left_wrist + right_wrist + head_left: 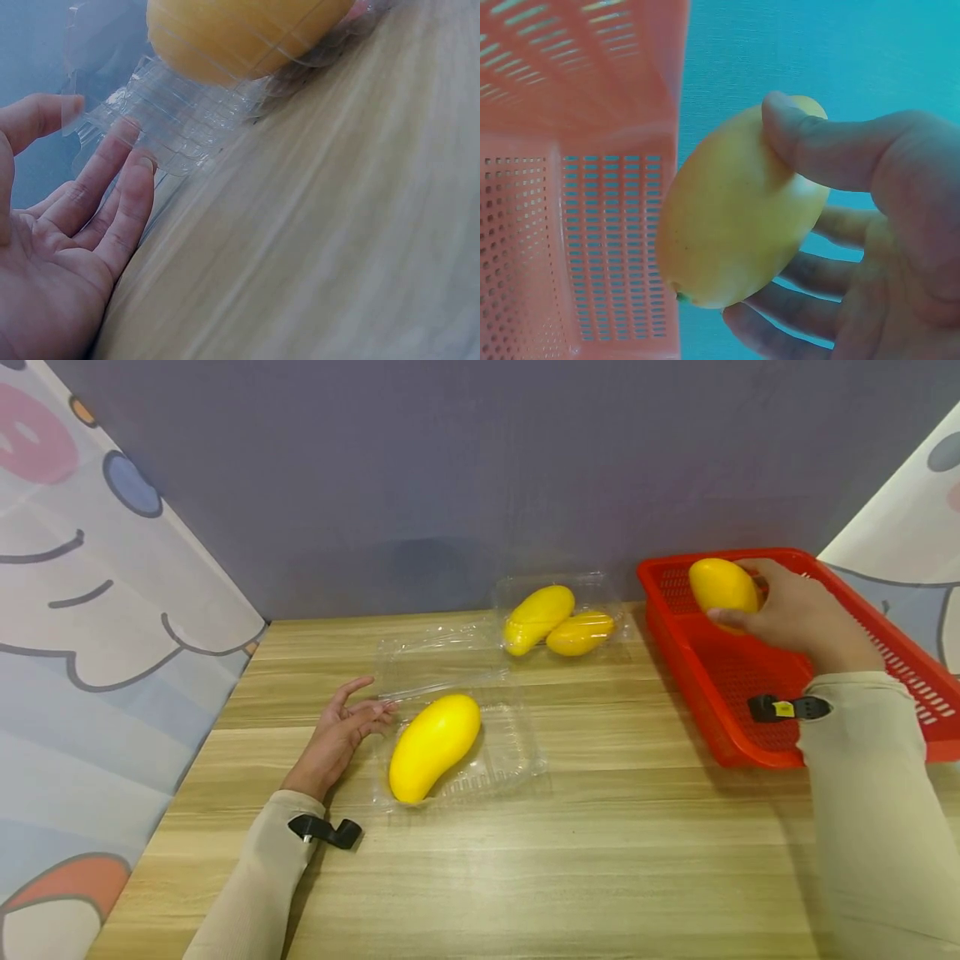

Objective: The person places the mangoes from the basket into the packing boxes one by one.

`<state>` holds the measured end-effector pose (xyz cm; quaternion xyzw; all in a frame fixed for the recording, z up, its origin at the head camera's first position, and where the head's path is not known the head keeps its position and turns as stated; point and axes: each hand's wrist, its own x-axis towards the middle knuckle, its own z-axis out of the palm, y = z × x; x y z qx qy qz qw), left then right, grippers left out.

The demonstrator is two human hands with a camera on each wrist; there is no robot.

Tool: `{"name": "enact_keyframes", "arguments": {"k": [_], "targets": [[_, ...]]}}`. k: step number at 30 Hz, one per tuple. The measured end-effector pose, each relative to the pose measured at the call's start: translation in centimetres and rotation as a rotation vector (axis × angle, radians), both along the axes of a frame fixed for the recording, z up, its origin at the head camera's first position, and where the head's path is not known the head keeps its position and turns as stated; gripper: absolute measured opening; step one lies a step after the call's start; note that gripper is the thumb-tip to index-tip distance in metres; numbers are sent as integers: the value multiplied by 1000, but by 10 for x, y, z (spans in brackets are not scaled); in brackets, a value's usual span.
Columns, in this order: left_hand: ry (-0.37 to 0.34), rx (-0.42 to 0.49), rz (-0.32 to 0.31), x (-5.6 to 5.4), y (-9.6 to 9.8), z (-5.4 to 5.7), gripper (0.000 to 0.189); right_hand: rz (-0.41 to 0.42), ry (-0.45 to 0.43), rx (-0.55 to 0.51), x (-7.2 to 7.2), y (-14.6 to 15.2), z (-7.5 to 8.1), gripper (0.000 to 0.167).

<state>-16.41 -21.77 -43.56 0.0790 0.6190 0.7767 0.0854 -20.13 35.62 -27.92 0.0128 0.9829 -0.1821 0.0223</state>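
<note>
Over the red basket [678,672], my right hand [797,610] holds a yellow mango [723,589], thumb on one side and fingers on the other. The right wrist view shows the same mango [735,217] gripped near one end. My left hand [341,735] is at the left edge of an open clear plastic box [510,760], its fingers [135,199] touching the plastic and fairly straight, the thumb held apart. One mango [435,747] lies inside that box, in its left part. The box's lid [442,660] is folded back behind it.
Behind and to the right, a second clear box [600,581] holds two mangoes [540,618] against the grey back wall [420,485]. All of this stands on a wood-grain table [525,877]. Printed panels [112,693] line the sides.
</note>
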Motion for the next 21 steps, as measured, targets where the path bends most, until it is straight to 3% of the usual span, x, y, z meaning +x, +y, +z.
{"name": "enact_keyframes", "arguments": {"k": [7,14,18,21], "targets": [[1,14,-4,0,0,0,60,-33,43,-18,9,-3,1,107],[6,12,-21,1,4,-2,59,-77,104,-15,27,-3,5,103],[3,19,-26,1,7,-1,60,-88,128,-53,35,-2,10,94],[5,19,-27,0,7,-1,61,-103,193,-47,36,0,13,75]]}}
